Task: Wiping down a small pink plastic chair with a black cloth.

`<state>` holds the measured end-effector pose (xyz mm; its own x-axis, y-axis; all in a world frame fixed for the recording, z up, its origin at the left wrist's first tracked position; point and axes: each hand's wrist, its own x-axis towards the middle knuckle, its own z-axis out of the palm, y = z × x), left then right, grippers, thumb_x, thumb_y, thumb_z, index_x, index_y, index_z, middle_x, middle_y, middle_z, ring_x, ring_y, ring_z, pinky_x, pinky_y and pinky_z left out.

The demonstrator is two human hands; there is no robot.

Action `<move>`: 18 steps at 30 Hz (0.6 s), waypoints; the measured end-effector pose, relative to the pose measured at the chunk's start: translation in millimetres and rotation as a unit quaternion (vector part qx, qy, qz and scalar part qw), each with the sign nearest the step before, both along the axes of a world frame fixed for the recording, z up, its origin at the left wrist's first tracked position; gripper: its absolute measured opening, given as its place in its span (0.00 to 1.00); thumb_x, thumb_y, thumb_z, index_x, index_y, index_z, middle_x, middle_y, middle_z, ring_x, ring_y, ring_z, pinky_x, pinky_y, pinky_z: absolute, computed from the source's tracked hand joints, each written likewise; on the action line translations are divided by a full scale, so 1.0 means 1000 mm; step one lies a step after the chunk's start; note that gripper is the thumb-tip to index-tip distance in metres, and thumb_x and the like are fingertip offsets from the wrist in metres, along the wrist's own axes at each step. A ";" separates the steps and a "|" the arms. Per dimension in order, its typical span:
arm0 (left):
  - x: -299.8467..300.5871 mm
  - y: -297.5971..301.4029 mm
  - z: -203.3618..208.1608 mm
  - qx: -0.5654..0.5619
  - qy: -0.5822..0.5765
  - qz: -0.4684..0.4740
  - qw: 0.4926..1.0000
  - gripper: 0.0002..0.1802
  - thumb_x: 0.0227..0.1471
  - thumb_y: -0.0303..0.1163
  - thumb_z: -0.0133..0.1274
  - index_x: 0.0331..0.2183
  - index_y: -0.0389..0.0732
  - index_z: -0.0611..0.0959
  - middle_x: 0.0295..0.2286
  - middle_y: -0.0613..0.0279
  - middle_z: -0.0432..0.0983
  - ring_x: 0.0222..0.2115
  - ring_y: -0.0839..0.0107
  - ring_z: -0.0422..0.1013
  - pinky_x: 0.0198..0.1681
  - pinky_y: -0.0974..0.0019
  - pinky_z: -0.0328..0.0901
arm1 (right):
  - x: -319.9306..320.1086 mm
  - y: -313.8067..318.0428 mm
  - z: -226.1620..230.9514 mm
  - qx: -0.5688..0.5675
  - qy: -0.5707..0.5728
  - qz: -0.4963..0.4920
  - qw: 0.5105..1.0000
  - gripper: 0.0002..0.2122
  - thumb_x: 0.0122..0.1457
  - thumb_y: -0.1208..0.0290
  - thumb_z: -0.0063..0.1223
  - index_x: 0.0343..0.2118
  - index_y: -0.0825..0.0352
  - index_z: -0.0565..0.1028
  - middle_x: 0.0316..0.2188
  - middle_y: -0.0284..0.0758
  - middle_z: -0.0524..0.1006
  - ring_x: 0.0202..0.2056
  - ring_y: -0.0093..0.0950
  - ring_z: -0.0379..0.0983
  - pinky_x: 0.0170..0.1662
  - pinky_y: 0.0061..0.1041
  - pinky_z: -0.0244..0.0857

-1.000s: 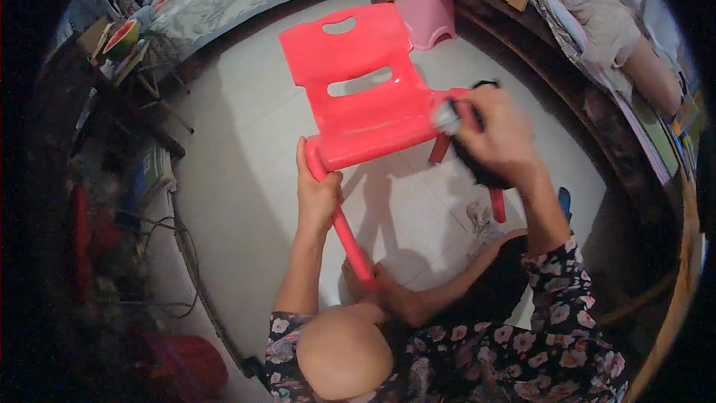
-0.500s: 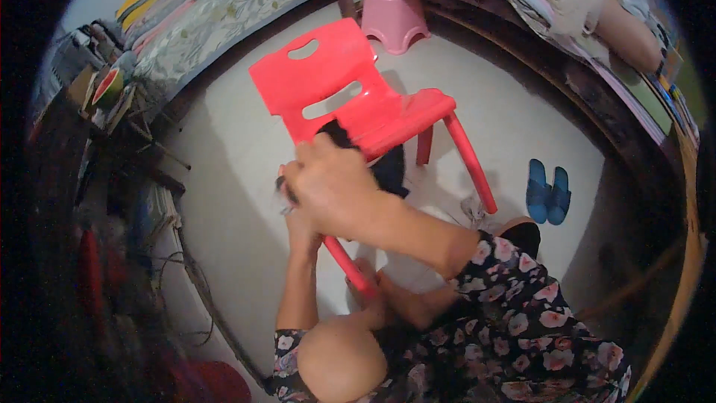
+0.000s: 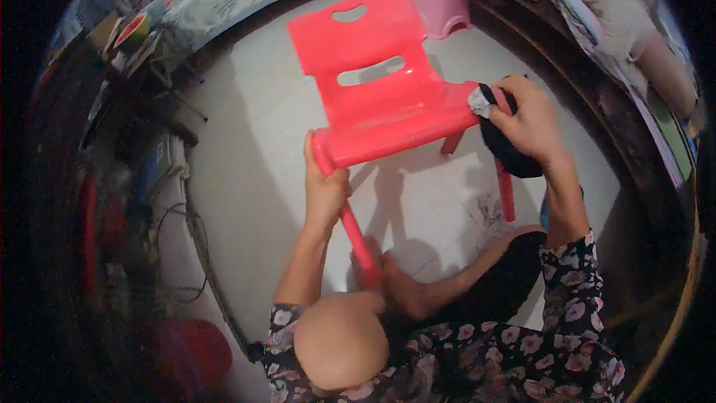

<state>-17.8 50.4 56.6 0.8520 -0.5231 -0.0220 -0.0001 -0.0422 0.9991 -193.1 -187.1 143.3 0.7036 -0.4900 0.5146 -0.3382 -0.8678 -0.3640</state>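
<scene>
— Head view: where was the red plastic chair [image 3: 388, 104]?

— On the pale floor [image 3: 246, 179], in front of the seated person, its backrest away from them and the seat's front edge toward them. A pink stool [image 3: 440, 1] stood just behind the backrest.

— And the left hand [image 3: 324, 186]?

— Its fingers were closed around the chair's front left corner, where the leg [image 3: 356, 235] met the seat. That leg ran down toward the person's bare foot [image 3: 406, 291].

— The right hand [image 3: 529, 123]?

— At the seat's right edge, fingers curled together over a dark cloth [image 3: 511, 153], with a small pale grey scrap [image 3: 481, 101] pressed to the plastic at the fingertips. It looked like a rag, though the fisheye blur kept me from being sure.

— Anything else nearby?

— Cables [image 3: 186, 224] along the left wall, and a red tub [image 3: 190, 351] low on that side.
</scene>
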 end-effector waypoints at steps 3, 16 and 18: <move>0.004 0.001 -0.008 -0.013 0.036 -0.010 0.999 0.45 0.44 0.17 0.41 0.62 0.46 0.43 0.30 0.62 0.68 0.18 0.77 0.63 0.18 0.72 0.61 | 0.012 0.011 0.004 -0.058 0.028 0.001 0.998 0.10 0.48 0.64 0.53 0.26 0.67 0.75 0.29 0.42 0.74 0.35 0.43 0.70 0.39 0.40 0.64; 0.018 0.012 -0.023 -0.007 -0.113 -0.056 0.992 0.44 0.43 0.29 0.58 0.58 0.38 0.54 0.36 0.60 0.70 0.34 0.68 0.69 0.34 0.67 0.66 | 0.114 0.165 0.003 -0.179 0.080 0.211 0.958 0.09 0.42 0.68 0.56 0.27 0.65 0.78 0.30 0.36 0.74 0.37 0.37 0.70 0.34 0.30 0.71; 0.018 0.011 -0.026 -0.005 -0.075 -0.064 0.995 0.45 0.42 0.30 0.59 0.58 0.38 0.54 0.37 0.60 0.70 0.35 0.68 0.70 0.35 0.67 0.67 | 0.104 0.147 0.002 -0.095 0.023 0.271 0.958 0.11 0.42 0.68 0.57 0.29 0.65 0.77 0.30 0.36 0.73 0.37 0.37 0.70 0.34 0.30 0.71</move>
